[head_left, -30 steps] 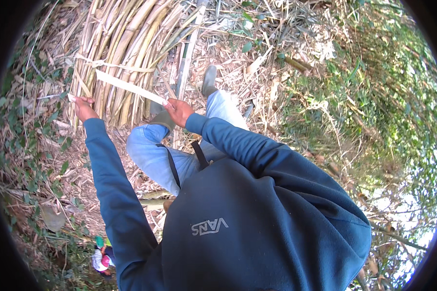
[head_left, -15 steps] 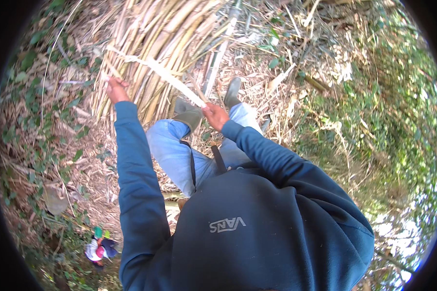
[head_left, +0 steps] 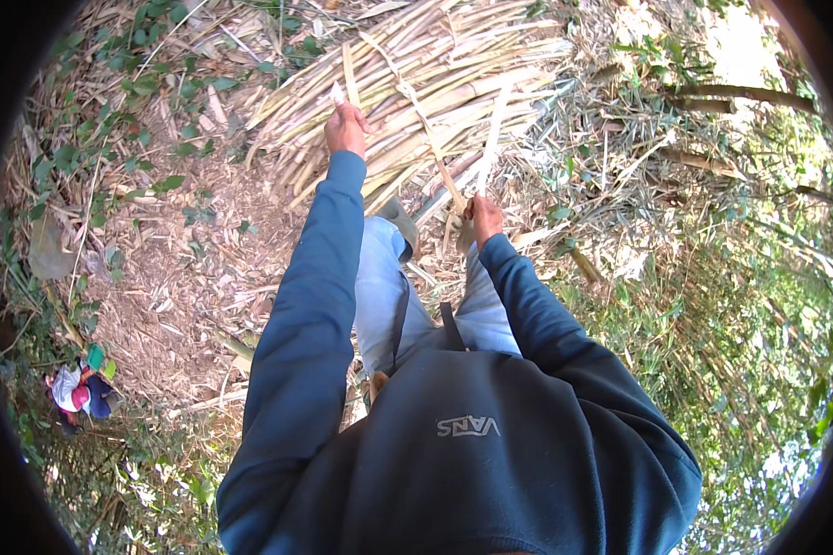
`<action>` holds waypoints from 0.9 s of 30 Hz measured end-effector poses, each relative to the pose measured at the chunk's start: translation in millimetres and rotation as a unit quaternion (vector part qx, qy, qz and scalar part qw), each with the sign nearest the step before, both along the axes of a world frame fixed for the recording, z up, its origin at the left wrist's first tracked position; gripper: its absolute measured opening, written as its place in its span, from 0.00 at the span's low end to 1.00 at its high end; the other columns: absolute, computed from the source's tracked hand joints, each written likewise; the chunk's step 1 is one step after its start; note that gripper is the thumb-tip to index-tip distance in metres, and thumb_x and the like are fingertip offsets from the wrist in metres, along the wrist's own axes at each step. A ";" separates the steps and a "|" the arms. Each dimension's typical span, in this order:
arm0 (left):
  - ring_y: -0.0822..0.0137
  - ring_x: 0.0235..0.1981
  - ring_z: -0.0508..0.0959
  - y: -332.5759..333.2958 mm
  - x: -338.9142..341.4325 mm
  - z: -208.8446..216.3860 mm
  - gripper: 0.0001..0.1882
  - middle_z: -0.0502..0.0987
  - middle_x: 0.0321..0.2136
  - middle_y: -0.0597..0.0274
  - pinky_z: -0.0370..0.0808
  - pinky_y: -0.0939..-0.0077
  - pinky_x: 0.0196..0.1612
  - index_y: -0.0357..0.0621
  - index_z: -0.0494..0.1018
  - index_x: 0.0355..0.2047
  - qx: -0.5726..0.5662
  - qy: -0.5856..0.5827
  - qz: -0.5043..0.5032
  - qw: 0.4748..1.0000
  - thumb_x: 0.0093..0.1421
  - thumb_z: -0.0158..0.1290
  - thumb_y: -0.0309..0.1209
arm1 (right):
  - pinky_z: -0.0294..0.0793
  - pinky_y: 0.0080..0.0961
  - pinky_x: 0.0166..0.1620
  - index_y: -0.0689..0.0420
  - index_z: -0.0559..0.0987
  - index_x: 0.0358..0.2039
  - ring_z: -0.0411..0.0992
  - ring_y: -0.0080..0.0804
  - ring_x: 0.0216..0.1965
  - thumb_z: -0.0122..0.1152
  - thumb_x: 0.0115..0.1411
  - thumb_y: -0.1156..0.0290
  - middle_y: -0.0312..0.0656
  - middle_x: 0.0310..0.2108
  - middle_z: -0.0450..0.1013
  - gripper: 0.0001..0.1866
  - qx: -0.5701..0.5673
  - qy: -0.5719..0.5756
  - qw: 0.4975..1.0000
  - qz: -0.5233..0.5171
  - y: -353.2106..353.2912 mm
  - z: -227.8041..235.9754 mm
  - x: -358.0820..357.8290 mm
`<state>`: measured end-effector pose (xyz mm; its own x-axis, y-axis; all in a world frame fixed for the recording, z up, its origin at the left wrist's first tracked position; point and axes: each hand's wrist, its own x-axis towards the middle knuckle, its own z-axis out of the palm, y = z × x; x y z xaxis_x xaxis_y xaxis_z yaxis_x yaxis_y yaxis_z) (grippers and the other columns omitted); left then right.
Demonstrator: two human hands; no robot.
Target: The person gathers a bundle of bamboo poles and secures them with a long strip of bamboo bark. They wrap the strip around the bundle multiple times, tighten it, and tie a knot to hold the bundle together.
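I'm watching the bundle of sticks (head_left: pixel 472 95), which lies on the leaf litter (head_left: pixel 176 277) in front of the wearer's boots. Over the bundle's left part is the left hand (head_left: pixel 346 129), fingers mostly curled in, seemingly pinching a pale tip (head_left: pixel 336 93); a short strip (head_left: pixel 349 72) shows right beside it, and I can't tell whether the two are one piece. Just off the bundle's near edge, toward its right, the right hand (head_left: pixel 484 220) is closed on the near end of a long pale strip (head_left: pixel 494 134), which runs out over the sticks. A tan band (head_left: pixel 419 106) crosses the bundle and comes down to the right hand; whether it is gripped there too is hidden from me. To do this well, I'd say, pull evenly, keep the strip flat and untwisted, and have the band snug so that no stick slips out. Counting up: one bundle, its sticks too overlapped to number; two hands; one band, one long strip, one short strip, one pale tip; one boot (head_left: pixel 397 225) clearly seen, at the bundle's near edge; and one other person (head_left: pixel 80 394), well apart, off the bundle's left
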<state>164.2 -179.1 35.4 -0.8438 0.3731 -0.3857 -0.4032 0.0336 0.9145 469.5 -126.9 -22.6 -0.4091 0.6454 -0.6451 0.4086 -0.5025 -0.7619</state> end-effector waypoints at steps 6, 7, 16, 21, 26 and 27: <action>0.72 0.13 0.63 -15.2 -30.8 13.4 0.21 0.61 0.12 0.64 0.64 0.77 0.20 0.43 0.61 0.17 -0.044 0.012 -0.011 0.999 0.64 0.38 0.43 | 0.63 0.25 0.28 0.58 0.68 0.17 0.62 0.28 0.20 0.38 0.61 0.49 0.38 0.15 0.64 0.27 -0.044 0.020 0.992 -0.117 19.9 4.6 -34.7; 0.72 0.13 0.63 -9.5 -28.9 15.2 0.22 0.61 0.12 0.64 0.63 0.77 0.20 0.43 0.61 0.17 -0.043 0.001 -0.008 0.999 0.64 0.38 0.43 | 0.63 0.26 0.28 0.59 0.68 0.18 0.62 0.28 0.20 0.38 0.61 0.48 0.38 0.15 0.65 0.27 -0.040 0.014 0.995 -0.095 29.9 2.8 -34.2; 0.70 0.14 0.66 51.0 -36.9 64.0 0.24 0.63 0.11 0.63 0.66 0.77 0.26 0.42 0.63 0.15 -0.074 0.011 0.012 0.997 0.64 0.37 0.43 | 0.69 0.28 0.33 0.58 0.78 0.27 0.70 0.29 0.25 0.48 0.56 0.45 0.43 0.20 0.73 0.26 0.032 -0.101 0.950 0.292 79.9 38.1 -65.8; 0.70 0.13 0.68 39.1 -47.7 45.8 0.27 0.65 0.10 0.63 0.66 0.76 0.21 0.39 0.65 0.15 -0.084 -0.013 0.042 0.996 0.63 0.36 0.46 | 0.70 0.25 0.37 0.67 0.76 0.30 0.72 0.29 0.30 0.50 0.57 0.52 0.45 0.24 0.75 0.25 0.043 0.029 0.966 0.255 101.6 59.6 -103.9; 0.69 0.15 0.69 83.3 -60.3 73.2 0.28 0.66 0.11 0.62 0.67 0.75 0.25 0.39 0.65 0.15 -0.150 0.042 -0.011 0.988 0.64 0.34 0.47 | 0.67 0.24 0.25 0.61 0.70 0.15 0.66 0.27 0.18 0.45 0.61 0.58 0.43 0.15 0.70 0.23 -0.078 0.075 0.986 0.130 155.0 51.3 -108.6; 0.69 0.15 0.69 83.6 -55.5 74.4 0.28 0.66 0.11 0.62 0.68 0.75 0.25 0.40 0.65 0.15 -0.164 0.023 -0.010 0.986 0.64 0.34 0.47 | 0.66 0.23 0.25 0.61 0.70 0.14 0.66 0.27 0.17 0.45 0.61 0.57 0.43 0.14 0.70 0.24 -0.076 0.065 0.986 0.131 154.0 50.1 -103.8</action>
<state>108.7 -95.5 109.8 -0.8567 0.2518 -0.4502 -0.3582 0.3376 0.8705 365.7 27.1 27.4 -0.6342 0.4062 -0.6579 0.4434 -0.5061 -0.7398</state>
